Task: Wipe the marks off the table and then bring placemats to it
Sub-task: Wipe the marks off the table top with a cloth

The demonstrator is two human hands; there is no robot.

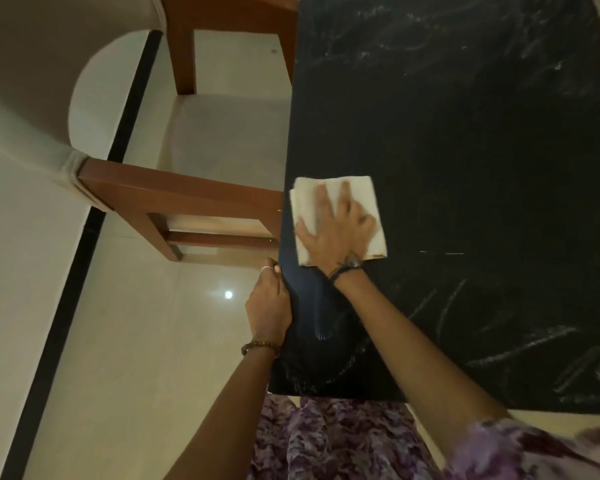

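Observation:
A black table (465,150) fills the right half of the head view. White chalky marks (520,344) streak its near right part, and fainter ones show at the far end. A folded cream cloth (368,192) lies near the table's left edge. My right hand (336,230) presses flat on the cloth with fingers spread. My left hand (269,306) grips the table's left edge, its fingers curled over the rim. No placemats are in view.
A wooden chair (174,192) with a beige padded back stands to the left, its frame close to the table's edge. Pale glossy floor tiles (136,341) with a black strip lie below. My purple patterned clothing (326,441) touches the table's near edge.

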